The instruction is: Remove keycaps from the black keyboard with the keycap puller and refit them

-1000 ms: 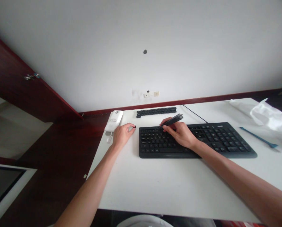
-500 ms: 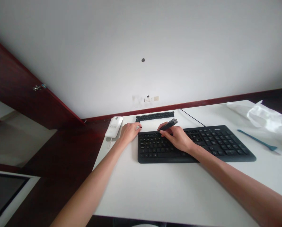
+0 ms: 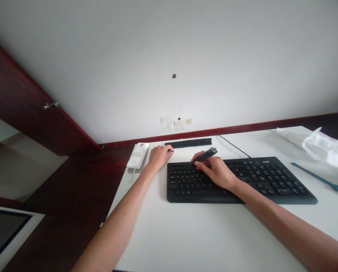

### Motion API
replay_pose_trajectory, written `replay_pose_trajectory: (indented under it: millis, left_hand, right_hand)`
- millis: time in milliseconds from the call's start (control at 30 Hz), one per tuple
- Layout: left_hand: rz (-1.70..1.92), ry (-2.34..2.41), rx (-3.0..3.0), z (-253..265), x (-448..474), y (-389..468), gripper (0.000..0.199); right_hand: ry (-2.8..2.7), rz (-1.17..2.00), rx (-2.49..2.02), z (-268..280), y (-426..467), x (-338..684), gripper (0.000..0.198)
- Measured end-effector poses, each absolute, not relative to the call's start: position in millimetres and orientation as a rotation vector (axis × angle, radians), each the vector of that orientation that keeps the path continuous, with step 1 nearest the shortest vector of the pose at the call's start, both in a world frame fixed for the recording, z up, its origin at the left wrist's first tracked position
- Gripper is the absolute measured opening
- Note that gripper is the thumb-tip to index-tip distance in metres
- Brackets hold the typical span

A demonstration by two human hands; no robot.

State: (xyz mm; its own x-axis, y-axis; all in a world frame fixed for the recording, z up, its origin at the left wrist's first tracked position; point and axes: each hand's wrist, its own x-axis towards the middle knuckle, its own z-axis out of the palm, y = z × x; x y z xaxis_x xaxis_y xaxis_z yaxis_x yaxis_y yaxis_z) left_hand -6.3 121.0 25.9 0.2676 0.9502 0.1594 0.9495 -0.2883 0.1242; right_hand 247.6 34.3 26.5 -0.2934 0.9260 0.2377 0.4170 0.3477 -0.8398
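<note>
A black keyboard [image 3: 254, 198] lies on the white table, with a gap among its keys right of my right hand. My right hand [image 3: 218, 172] rests over its upper middle, closed on a slim black tool [image 3: 207, 154] held like a pen. The tool's rear end looks split, and its thin tip points down at the top key row. Left of the keyboard's top corner, my left hand [image 3: 160, 155] is pinched on a small dark piece [image 3: 170, 151], mostly hidden by the fingers. Just behind it lies a row of black keycaps [image 3: 190, 143].
A white phone-like device [image 3: 137, 155] with a short cable lies at the table's left edge. On the right are a teal brush-like tool [image 3: 316, 176] and a crumpled white bag [image 3: 324, 147]. The keyboard cable [image 3: 234, 145] runs back toward the wall.
The whole view has shifted slightly, so the table sits lower. My left hand has moved a little closer to the keycap row. My right hand stays over the keyboard with the tool.
</note>
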Motion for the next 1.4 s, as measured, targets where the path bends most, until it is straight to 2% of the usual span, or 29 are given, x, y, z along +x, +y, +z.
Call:
replay_pose_trajectory:
  millis: [533,733,1300,1400]
  left_hand:
    - [0.363,1.909,2.483,17,-5,125,0.021]
    - [0.391,1.929,2.468,15,-5,126,0.028]
    - [0.355,1.944,2.471,21,-3,123,0.034]
    - [0.411,1.91,2.46,29,1,119,0.03]
  right_hand:
    - [-1.86,0.85,-1.198,23,36,247,0.024]
    - [-1.868,0.841,-1.209,22,35,248,0.025]
    - [-1.867,0.836,-1.203,23,35,248,0.026]
    - [-1.861,0.823,-1.195,22,35,248,0.026]
